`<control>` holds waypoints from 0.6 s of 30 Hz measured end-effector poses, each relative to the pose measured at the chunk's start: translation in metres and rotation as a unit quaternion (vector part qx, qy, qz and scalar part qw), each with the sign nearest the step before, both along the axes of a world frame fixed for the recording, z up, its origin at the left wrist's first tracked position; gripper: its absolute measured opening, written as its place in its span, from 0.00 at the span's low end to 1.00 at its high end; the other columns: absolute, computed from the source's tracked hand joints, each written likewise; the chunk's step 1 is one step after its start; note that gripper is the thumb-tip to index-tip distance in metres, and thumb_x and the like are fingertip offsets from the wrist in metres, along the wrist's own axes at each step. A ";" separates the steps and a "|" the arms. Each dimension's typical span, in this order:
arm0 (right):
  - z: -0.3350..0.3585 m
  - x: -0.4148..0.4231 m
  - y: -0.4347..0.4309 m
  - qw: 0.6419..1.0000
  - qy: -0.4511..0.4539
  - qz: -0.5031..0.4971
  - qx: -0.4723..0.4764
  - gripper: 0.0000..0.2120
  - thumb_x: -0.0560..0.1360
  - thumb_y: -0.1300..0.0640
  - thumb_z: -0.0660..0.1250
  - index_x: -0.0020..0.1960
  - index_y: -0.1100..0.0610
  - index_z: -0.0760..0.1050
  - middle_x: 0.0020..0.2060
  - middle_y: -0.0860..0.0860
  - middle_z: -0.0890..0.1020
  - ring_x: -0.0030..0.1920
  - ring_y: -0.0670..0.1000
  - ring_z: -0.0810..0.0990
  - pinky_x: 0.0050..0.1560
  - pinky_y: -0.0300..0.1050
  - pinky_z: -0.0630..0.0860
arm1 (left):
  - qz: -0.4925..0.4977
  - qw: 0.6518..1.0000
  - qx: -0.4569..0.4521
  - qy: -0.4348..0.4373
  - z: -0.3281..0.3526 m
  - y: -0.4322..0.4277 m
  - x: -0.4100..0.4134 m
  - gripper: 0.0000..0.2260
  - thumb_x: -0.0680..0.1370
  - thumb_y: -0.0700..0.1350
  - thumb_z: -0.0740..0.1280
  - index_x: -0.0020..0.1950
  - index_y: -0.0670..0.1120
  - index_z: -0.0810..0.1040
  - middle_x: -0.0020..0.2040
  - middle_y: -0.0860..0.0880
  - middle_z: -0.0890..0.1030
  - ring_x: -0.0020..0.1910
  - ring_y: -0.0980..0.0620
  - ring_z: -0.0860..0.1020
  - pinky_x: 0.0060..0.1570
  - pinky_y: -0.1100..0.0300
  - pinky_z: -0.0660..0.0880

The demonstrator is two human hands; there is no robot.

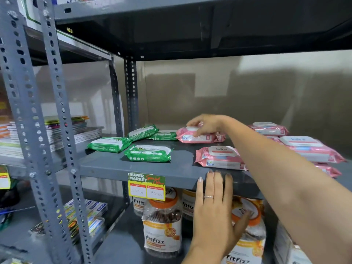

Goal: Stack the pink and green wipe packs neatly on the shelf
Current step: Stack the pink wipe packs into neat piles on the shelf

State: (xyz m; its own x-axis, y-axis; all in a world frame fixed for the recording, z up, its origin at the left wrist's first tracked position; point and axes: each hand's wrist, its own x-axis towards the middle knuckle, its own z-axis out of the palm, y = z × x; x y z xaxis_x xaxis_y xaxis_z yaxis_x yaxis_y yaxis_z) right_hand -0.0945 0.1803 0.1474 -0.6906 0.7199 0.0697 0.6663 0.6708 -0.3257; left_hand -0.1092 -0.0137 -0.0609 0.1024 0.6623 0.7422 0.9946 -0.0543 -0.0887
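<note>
Grey steel shelf (118, 165): flat, smooth, hard, painted; perforated angle uprights at the left. Pink wipe packs (312, 149) stacked at the right end; one more pink pack (221, 158) flat near the front edge. Four green wipe packs (148, 153) scattered loosely at the left, one tilted across another. All packs soft, glossy film pillows with crimped ends; pink ones with a rigid white flip lid.

Right hand (206, 125) reaching to the back, fingers curled onto a pink pack (196, 137), apparently gripping it. Left hand (212, 204) open and flat, fingertips resting on the shelf's front edge, holding nothing.

Lift by the long sides, not the slippery film ends. Set lid-up, edges flush with the pack below. Keep colours in separate piles.
</note>
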 end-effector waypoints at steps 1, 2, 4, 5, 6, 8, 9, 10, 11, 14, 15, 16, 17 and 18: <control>0.011 0.006 -0.005 1.000 0.001 0.003 0.006 0.27 0.74 0.57 0.71 0.71 0.48 0.69 0.69 0.51 0.71 0.62 0.56 0.76 0.59 0.58 0.77 | 0.003 1.000 -0.001 0.003 0.000 0.000 0.000 0.35 0.78 0.66 0.55 0.76 0.42 0.64 0.73 0.40 0.68 0.73 0.39 0.65 0.70 0.43 0.55; 0.021 0.012 -0.012 1.000 -0.002 0.008 0.017 0.27 0.73 0.56 0.71 0.71 0.47 0.69 0.68 0.51 0.72 0.62 0.56 0.75 0.60 0.58 0.76 | 0.007 1.000 -0.001 0.008 -0.001 0.001 0.000 0.36 0.78 0.67 0.54 0.76 0.42 0.64 0.73 0.40 0.68 0.73 0.39 0.65 0.70 0.42 0.56; 0.038 0.029 -0.026 1.000 -0.011 0.009 0.025 0.27 0.73 0.53 0.72 0.70 0.44 0.70 0.66 0.48 0.73 0.60 0.55 0.77 0.57 0.59 0.78 | 0.016 1.000 0.006 0.012 -0.004 0.002 0.001 0.37 0.77 0.67 0.54 0.75 0.42 0.64 0.73 0.39 0.69 0.73 0.39 0.65 0.70 0.42 0.56; 0.041 0.039 -0.033 1.000 -0.020 0.009 0.018 0.26 0.72 0.51 0.72 0.69 0.42 0.70 0.64 0.47 0.74 0.59 0.55 0.78 0.54 0.60 0.80 | 0.019 1.000 0.010 0.010 -0.004 0.003 0.003 0.37 0.76 0.67 0.55 0.75 0.41 0.65 0.73 0.39 0.69 0.72 0.38 0.65 0.70 0.41 0.56; 0.041 0.048 -0.042 0.999 -0.040 0.014 0.012 0.26 0.71 0.49 0.73 0.67 0.39 0.72 0.63 0.46 0.75 0.57 0.55 0.79 0.51 0.61 0.81 | 0.022 1.000 0.013 0.007 -0.004 0.003 0.004 0.37 0.76 0.67 0.55 0.75 0.41 0.65 0.73 0.39 0.69 0.72 0.38 0.65 0.70 0.41 0.56; 0.034 0.063 -0.055 0.993 -0.109 0.020 0.029 0.24 0.67 0.41 0.73 0.62 0.32 0.73 0.65 0.44 0.75 0.57 0.54 0.80 0.53 0.60 0.80 | 0.023 1.000 0.013 0.002 -0.003 0.003 0.007 0.38 0.76 0.68 0.55 0.75 0.41 0.66 0.72 0.38 0.70 0.72 0.37 0.65 0.70 0.40 0.56; 0.029 0.069 -0.061 0.989 -0.141 0.017 0.039 0.25 0.66 0.38 0.72 0.61 0.29 0.71 0.67 0.43 0.74 0.60 0.54 0.78 0.57 0.59 0.78 | 0.023 1.000 0.012 0.000 -0.003 0.004 0.008 0.38 0.76 0.68 0.55 0.74 0.41 0.66 0.72 0.38 0.70 0.72 0.37 0.65 0.70 0.40 0.55; 0.024 0.074 -0.064 0.987 -0.154 0.013 0.045 0.26 0.67 0.37 0.71 0.63 0.29 0.70 0.68 0.42 0.72 0.63 0.52 0.76 0.63 0.57 0.74 | 0.022 1.000 0.010 -0.004 -0.003 0.004 0.008 0.38 0.76 0.68 0.55 0.74 0.40 0.66 0.72 0.38 0.70 0.72 0.37 0.65 0.70 0.39 0.55; 0.021 0.078 -0.067 0.988 -0.149 0.011 0.042 0.27 0.69 0.38 0.70 0.66 0.31 0.68 0.69 0.40 0.70 0.66 0.48 0.72 0.68 0.54 0.70 | 0.022 1.000 0.010 -0.008 -0.004 0.004 0.008 0.38 0.76 0.69 0.55 0.74 0.40 0.66 0.72 0.38 0.70 0.72 0.37 0.65 0.70 0.39 0.55; 0.018 0.087 -0.075 0.996 -0.088 0.027 0.008 0.27 0.75 0.42 0.66 0.72 0.40 0.65 0.68 0.37 0.67 0.67 0.41 0.66 0.69 0.41 0.62 | 0.019 1.000 0.004 -0.018 -0.004 0.007 0.008 0.37 0.78 0.69 0.52 0.74 0.41 0.67 0.71 0.37 0.71 0.71 0.37 0.66 0.69 0.39 0.56; 0.018 0.088 -0.076 0.997 -0.065 0.029 -0.009 0.26 0.76 0.45 0.64 0.73 0.42 0.64 0.67 0.37 0.68 0.67 0.41 0.67 0.68 0.40 0.62 | 0.017 1.000 0.003 -0.021 -0.004 0.007 0.007 0.37 0.79 0.69 0.49 0.74 0.41 0.67 0.71 0.37 0.71 0.71 0.37 0.66 0.69 0.39 0.56; 0.017 0.090 -0.077 0.998 -0.046 0.028 -0.020 0.24 0.78 0.47 0.64 0.72 0.43 0.65 0.66 0.39 0.69 0.66 0.42 0.69 0.68 0.40 0.63 | 0.016 1.000 0.001 -0.023 -0.004 0.008 0.008 0.37 0.79 0.69 0.47 0.74 0.41 0.67 0.71 0.37 0.71 0.71 0.37 0.66 0.69 0.39 0.56; 0.017 0.092 -0.078 0.999 -0.038 0.026 -0.018 0.22 0.78 0.49 0.64 0.71 0.45 0.68 0.65 0.40 0.72 0.66 0.43 0.71 0.68 0.41 0.66 | 0.013 1.000 -0.001 -0.026 -0.004 0.008 0.009 0.37 0.79 0.69 0.46 0.74 0.41 0.67 0.72 0.37 0.71 0.71 0.37 0.66 0.69 0.39 0.56; 0.015 0.093 -0.076 0.999 -0.035 0.019 -0.003 0.20 0.77 0.48 0.65 0.69 0.46 0.72 0.64 0.42 0.76 0.64 0.45 0.75 0.66 0.42 0.69 | 0.011 1.000 -0.003 -0.029 -0.003 0.008 0.009 0.37 0.79 0.68 0.45 0.74 0.41 0.67 0.72 0.37 0.71 0.71 0.37 0.66 0.69 0.39 0.56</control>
